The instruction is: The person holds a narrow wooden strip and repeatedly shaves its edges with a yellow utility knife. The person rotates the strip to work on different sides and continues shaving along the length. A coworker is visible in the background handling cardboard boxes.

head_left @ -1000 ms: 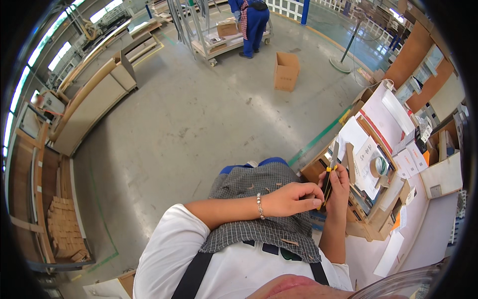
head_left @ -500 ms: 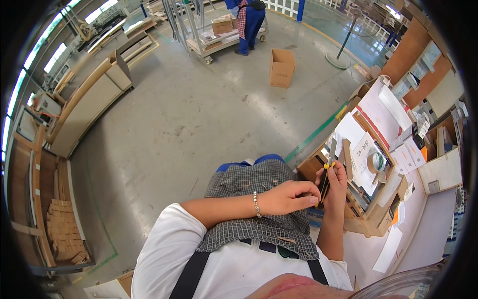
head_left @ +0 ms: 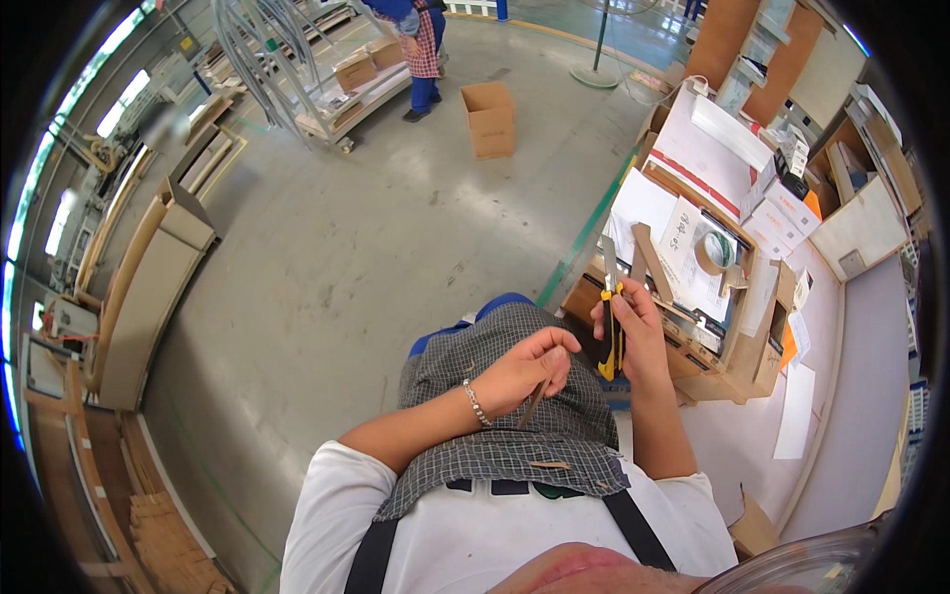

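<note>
My right hand [head_left: 641, 332] is closed round a yellow and black utility knife [head_left: 610, 342], its long blade out and pointing away from me. To the left, above my checked apron [head_left: 465, 361], my left hand [head_left: 522, 374] has its fingers curled in, with a thin brown strip [head_left: 534, 404] sticking out below them. The hands are apart. Just beyond the knife, a flat brown piece [head_left: 649, 263] leans at the edge of an open box [head_left: 727, 381], which holds papers and a roll of tape [head_left: 712, 253].
White boxes [head_left: 782, 218] and loose papers lie on the pale worktable [head_left: 841, 327] at right. An open carton [head_left: 490, 124] stands on the floor ahead. Further off, a person [head_left: 416, 49] in blue is beside a flat cart [head_left: 356, 109]. Wood-edged panels [head_left: 139, 297] stand at left.
My view has turned to the right. My left hand has drawn back from the knife, and the thin strip now shows in its fingers. The knife stays in my right hand.
</note>
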The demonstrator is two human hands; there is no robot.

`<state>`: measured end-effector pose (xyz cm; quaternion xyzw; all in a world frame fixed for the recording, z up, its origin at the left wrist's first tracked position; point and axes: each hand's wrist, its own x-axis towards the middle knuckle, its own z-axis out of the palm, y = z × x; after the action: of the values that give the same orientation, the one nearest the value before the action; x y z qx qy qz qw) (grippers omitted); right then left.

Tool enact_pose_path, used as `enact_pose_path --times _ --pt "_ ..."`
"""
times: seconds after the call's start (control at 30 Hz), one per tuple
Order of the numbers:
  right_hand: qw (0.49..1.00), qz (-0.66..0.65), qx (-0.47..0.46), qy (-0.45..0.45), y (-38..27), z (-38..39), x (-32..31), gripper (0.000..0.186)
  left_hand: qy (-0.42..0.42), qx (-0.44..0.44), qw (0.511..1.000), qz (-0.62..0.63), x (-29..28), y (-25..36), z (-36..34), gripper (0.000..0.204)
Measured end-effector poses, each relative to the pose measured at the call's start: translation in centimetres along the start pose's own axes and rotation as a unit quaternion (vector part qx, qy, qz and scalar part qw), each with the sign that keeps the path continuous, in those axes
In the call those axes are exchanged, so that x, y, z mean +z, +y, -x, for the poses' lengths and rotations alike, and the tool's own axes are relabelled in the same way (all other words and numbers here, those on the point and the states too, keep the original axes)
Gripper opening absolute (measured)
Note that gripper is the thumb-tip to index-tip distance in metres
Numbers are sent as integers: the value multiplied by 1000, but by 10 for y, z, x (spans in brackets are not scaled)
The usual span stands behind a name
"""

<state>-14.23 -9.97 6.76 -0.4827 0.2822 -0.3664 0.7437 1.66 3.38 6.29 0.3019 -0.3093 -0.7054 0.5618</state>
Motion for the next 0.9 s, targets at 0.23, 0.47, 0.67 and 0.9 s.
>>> enact_pose_path --times 0.23,0.47,0.67,0.9 --pt "999 -30 12 -6 4 -4 -5 27 -55 -95 993 -44 -9 -10 2 26" --pt "997 -2 55 -44 15 -11 -2 32 -80 -155 984 -32 -24 -15 11 33" --pt "984 117 5 -134 2 -22 11 52 -90 -169 978 -83 -21 -13 5 30" --pt "978 -120 -90 -145 -27 -22 22 52 -64 -225 935 -267 -26 -17 9 17"
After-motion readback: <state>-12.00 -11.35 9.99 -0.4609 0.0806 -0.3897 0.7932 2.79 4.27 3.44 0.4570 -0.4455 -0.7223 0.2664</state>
